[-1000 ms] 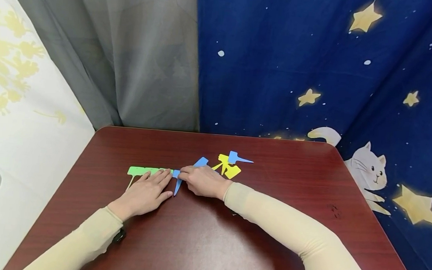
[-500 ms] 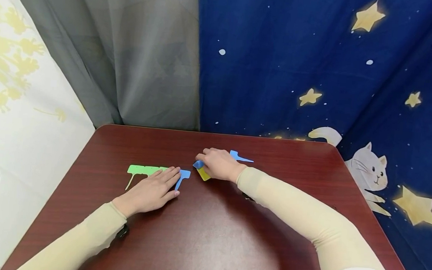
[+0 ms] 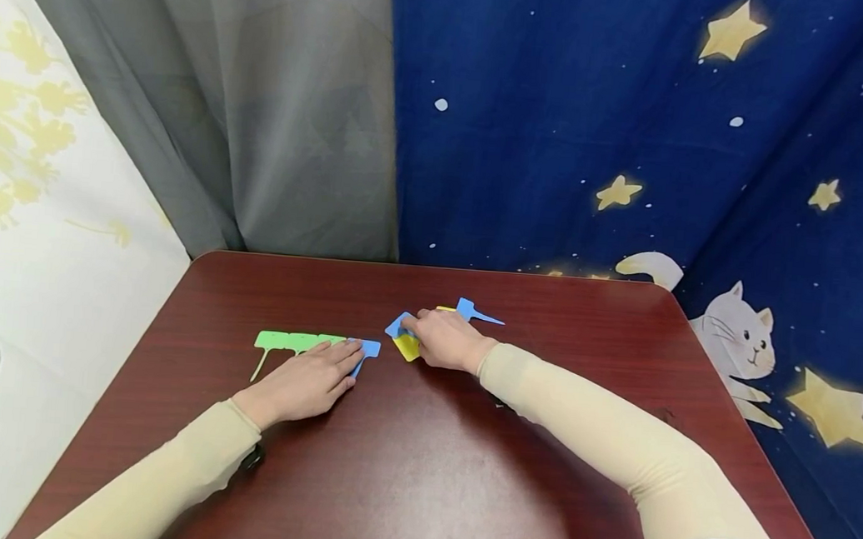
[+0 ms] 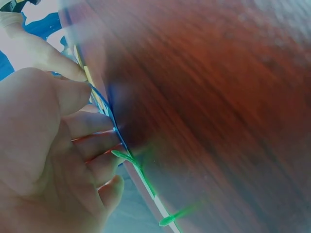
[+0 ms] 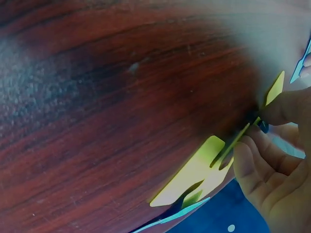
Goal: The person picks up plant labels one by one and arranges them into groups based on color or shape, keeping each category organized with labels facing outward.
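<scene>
A row of green plant tags (image 3: 287, 340) lies on the dark red table (image 3: 417, 469), with a blue tag (image 3: 369, 348) at its right end. My left hand (image 3: 311, 378) rests flat on them, fingers straight; the left wrist view shows the green stems (image 4: 146, 177) by the fingers (image 4: 97, 145). My right hand (image 3: 442, 339) curls over a small pile, a second blue tag (image 3: 395, 325) and a yellow tag (image 3: 407, 349). In the right wrist view, thumb and fingers (image 5: 252, 162) pinch the yellow tag (image 5: 194, 177) by its stem. A third blue tag (image 3: 474, 312) lies just behind the hand.
A grey curtain (image 3: 261, 124) and a dark blue starry cloth (image 3: 636, 133) hang close behind the table. A white patterned cloth (image 3: 31, 191) closes the left side. The table's rounded far corners and side edges are in view.
My right hand left a blue tag at the end of the green row and moved right to the blue and yellow pile, now pinching the yellow tag. My left hand slid slightly right.
</scene>
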A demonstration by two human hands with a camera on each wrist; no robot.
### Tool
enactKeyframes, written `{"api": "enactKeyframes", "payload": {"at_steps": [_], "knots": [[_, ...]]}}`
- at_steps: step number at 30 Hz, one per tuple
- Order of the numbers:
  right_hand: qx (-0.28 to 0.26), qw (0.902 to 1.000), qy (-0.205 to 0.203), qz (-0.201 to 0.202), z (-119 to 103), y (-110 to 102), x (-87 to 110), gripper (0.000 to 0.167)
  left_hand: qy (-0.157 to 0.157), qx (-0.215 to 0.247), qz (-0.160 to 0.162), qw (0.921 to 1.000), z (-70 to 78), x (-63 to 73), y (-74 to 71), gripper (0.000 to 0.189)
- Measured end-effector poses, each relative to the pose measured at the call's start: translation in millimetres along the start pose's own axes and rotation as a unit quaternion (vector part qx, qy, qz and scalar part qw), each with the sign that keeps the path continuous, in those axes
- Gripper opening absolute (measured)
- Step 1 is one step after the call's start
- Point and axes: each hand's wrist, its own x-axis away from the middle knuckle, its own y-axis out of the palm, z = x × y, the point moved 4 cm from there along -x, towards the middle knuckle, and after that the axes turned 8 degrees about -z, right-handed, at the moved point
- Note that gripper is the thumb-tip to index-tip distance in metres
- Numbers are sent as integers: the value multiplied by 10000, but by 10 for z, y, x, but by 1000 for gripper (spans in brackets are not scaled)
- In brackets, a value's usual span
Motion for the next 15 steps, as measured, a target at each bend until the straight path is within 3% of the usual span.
{"api": "enactKeyframes", "payload": {"at_steps": [5,10,15], "knots": [[251,9992,-114,280,-34,-17,21,25,87,10,127,9999,7,-5,-22,54],[570,9934,-430,894,-42,-65,17,13,154,-80,188,9997,23,-7,-48,51],[299,9880,-680,1352,6,-111,-16,8,291,-358,280,9985,60,-12,-93,48]]}}
